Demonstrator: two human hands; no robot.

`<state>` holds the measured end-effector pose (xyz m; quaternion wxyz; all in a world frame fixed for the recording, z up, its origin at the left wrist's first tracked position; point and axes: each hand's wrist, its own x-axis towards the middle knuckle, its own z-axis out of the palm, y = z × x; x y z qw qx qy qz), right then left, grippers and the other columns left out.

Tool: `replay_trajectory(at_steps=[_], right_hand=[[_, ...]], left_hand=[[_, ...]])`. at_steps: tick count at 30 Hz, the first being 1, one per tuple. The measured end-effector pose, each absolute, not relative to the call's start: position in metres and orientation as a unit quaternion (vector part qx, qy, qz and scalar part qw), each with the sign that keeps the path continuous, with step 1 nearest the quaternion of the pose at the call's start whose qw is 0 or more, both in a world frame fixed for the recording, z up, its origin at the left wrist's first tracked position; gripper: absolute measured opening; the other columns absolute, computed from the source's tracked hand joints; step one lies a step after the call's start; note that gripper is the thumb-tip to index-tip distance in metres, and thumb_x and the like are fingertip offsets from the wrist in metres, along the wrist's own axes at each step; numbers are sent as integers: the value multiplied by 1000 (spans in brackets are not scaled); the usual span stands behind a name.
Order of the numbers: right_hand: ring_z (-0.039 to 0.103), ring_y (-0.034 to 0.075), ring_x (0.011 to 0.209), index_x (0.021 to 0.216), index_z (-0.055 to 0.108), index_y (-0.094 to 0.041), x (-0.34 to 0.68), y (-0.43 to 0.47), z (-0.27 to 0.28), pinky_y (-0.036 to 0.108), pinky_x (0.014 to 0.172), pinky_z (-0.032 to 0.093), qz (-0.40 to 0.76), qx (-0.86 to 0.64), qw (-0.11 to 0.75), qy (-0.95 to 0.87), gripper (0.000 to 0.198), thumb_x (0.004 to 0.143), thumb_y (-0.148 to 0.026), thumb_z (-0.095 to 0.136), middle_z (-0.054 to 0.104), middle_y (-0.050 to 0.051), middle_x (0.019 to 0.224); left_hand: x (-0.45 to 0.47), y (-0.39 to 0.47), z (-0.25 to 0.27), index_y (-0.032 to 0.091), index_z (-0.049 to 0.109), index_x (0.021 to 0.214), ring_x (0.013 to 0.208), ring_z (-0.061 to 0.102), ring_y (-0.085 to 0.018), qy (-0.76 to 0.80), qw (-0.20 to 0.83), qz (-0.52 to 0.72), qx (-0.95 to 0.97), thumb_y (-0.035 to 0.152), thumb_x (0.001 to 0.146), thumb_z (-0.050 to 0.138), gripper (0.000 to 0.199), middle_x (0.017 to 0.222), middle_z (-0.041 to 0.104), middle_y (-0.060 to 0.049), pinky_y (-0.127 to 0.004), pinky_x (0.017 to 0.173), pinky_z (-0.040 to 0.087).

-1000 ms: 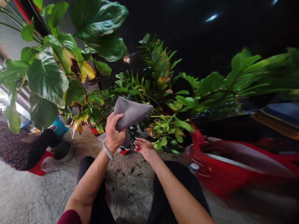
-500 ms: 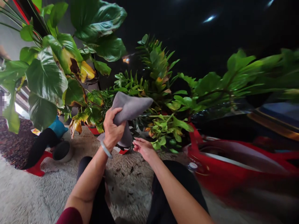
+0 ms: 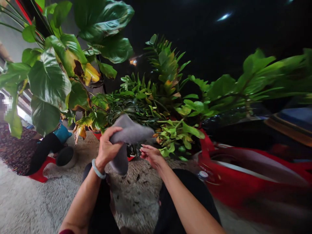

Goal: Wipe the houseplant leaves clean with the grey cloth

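Observation:
My left hand [image 3: 108,149] is wrapped round a grey, sock-shaped piece of cloth [image 3: 131,130], thumb and fingers pressing into its fold. One pointed lobe of the cloth sticks out to the right; another part hangs below the hand. Just right of the cloth, apart from it, is my right hand [image 3: 151,155]. Its thumb and fingertips are brought together in a pinch. Anything between those fingertips is too small to make out. A pale bangle [image 3: 98,169] circles my left wrist.
Leafy potted plants [image 3: 48,76] stand close in front. To the right is a large red bag [image 3: 234,185] with an open top. At left a person [image 3: 18,146] sits on a red stool [image 3: 44,170], beside a dark round pot [image 3: 66,157]. Rough concrete floor [image 3: 136,198] lies below.
My left hand has moved down and a little left, bringing the grey cloth lower and nearer to me. My right hand stays almost in place, still pinched.

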<state>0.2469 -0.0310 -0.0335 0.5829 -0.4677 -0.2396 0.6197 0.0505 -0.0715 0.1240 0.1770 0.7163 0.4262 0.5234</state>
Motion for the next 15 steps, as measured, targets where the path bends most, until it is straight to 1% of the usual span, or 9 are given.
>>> replay_trajectory(at_steps=[3, 5, 7, 9, 11, 12, 13, 15], right_hand=[[56, 11, 41, 75, 69, -17, 245, -37, -23, 24, 45, 53, 635, -476, 575, -197, 22, 57, -7, 77, 68, 0, 54], [55, 10, 41, 74, 69, -16, 245, -39, -17, 23, 45, 52, 644, -475, 573, -176, 22, 57, -5, 78, 68, 0, 54], [55, 10, 40, 73, 69, -16, 246, -39, -14, 23, 44, 52, 645, -476, 572, -172, 22, 57, -4, 78, 69, 0, 54], [56, 10, 39, 72, 70, -16, 247, -39, -13, 22, 42, 50, 641, -486, 568, -171, 22, 57, -3, 78, 68, 0, 54], [56, 11, 39, 71, 70, -16, 247, -39, -13, 21, 40, 48, 637, -496, 564, -174, 21, 57, -2, 78, 68, 0, 53], [56, 11, 39, 71, 70, -16, 247, -39, -14, 21, 40, 48, 639, -495, 562, -177, 21, 57, -2, 78, 68, 0, 53], [56, 10, 39, 72, 70, -16, 246, -39, -14, 21, 40, 49, 642, -490, 561, -182, 22, 57, -2, 79, 68, 0, 53], [56, 10, 39, 73, 69, -16, 245, -39, -15, 21, 41, 50, 646, -482, 561, -189, 23, 58, -2, 80, 68, 0, 53]], left_hand=[[49, -47, 147, 23, 68, 115, 109, 64, -23, 431, 69, 615, 657, 12, 71, 68, 45, 115, 69, -3, -39, 101, 50], [45, -38, 137, 22, 68, 115, 111, 64, -23, 432, 46, 616, 657, 12, 71, 67, 45, 117, 69, -5, -40, 102, 49], [41, -43, 109, 22, 70, 110, 111, 64, -25, 428, 77, 564, 702, 9, 67, 65, 45, 114, 70, -5, -42, 101, 49], [35, -59, 74, 23, 73, 104, 107, 66, -25, 417, 152, 468, 764, 6, 64, 63, 45, 109, 72, -5, -41, 98, 51], [29, -77, 49, 24, 74, 101, 100, 68, -23, 407, 225, 387, 796, 4, 63, 61, 45, 104, 74, -3, -38, 92, 53], [25, -84, 44, 23, 75, 100, 97, 69, -23, 411, 243, 381, 792, 5, 63, 61, 44, 102, 74, -3, -37, 91, 54], [21, -87, 45, 23, 74, 101, 96, 69, -23, 425, 243, 403, 773, 6, 64, 61, 42, 102, 74, -3, -37, 90, 54], [12, -83, 61, 22, 73, 103, 100, 68, -24, 473, 197, 499, 699, 10, 66, 64, 40, 105, 73, -4, -39, 93, 53]])
